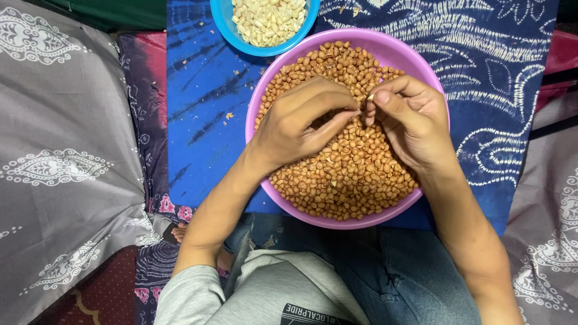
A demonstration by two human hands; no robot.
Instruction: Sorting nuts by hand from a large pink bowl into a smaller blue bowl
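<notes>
I pinch one peanut (369,96) between right hand (409,120) and left hand (301,120) fingertips, directly above the pink bowl (265,90).

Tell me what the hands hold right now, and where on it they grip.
A single peanut, pinched at its sides between the fingertips of the right hand and left hand.
</notes>
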